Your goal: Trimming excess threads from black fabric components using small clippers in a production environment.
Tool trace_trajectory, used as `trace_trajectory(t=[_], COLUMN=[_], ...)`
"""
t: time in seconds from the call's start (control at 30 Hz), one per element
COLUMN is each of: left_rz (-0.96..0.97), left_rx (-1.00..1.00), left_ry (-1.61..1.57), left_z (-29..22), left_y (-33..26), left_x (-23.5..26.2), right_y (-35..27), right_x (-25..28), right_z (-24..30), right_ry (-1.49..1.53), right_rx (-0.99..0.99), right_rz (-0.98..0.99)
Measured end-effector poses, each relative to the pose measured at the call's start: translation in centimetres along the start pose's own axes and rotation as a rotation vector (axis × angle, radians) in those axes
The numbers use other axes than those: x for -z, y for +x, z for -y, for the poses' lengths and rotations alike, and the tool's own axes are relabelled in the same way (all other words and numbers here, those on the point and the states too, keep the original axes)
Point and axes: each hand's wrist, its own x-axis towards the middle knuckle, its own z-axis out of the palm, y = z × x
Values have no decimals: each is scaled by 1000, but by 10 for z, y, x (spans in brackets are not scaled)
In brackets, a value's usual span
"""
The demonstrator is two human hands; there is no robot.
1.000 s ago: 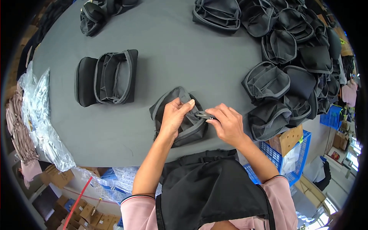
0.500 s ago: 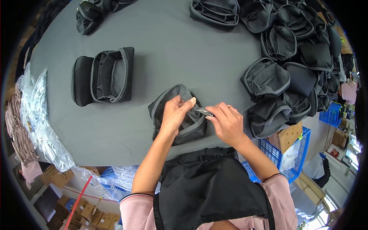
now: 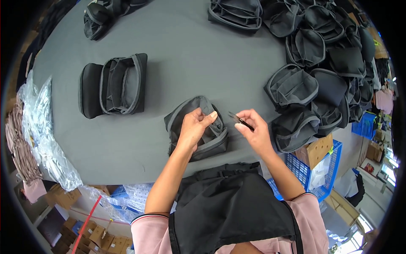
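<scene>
A black zip pouch (image 3: 213,148) with grey lining stands open at the near edge of the table. My left hand (image 3: 193,130) reaches into its mouth, thumb and fingers pinched on the grey lining near the right rim. My right hand (image 3: 257,134) is closed around small thread snips (image 3: 243,122), whose blades point up and left, just apart from the pouch. What lies under my left fingers is partly hidden. To the left, another black pouch (image 3: 123,86) sits with its lid folded back, showing grey dividers inside.
A heap of similar black pouches (image 3: 292,86) covers the table's right side. More pouches (image 3: 96,19) lie far left. Clear plastic bags (image 3: 46,131) hang over the left edge. A blue crate (image 3: 334,163) with a cardboard box (image 3: 319,151) stands below the table at right.
My right hand has drawn the snips back to the right, away from the pouch, and turned them. My left hand keeps its pinch, nearly still.
</scene>
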Motion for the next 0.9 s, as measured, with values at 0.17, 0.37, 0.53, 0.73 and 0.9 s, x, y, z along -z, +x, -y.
trace_trajectory(t=[0.17,0.37,0.53,0.73,0.9], left_rz=[86,167,-41,-48,-21], left_rx=[-57,-46,-216,-427,-226], left_ry=[304,780,1233,1270,1092], left_z=[14,-2,-5,2,2], left_y=[-7,-30,-53,-39,-42], left_x=[-11,-22,-43,-53,-53], right_y=[31,58,46,57,46], right_x=[-13,-22,-29,-22,-2], right_z=[-8,6,11,2,-29], right_ry=[-8,-281,-727,-651,-116], right_rx=[35,-175,122,26,-117], right_rz=[25,344,255,220,245])
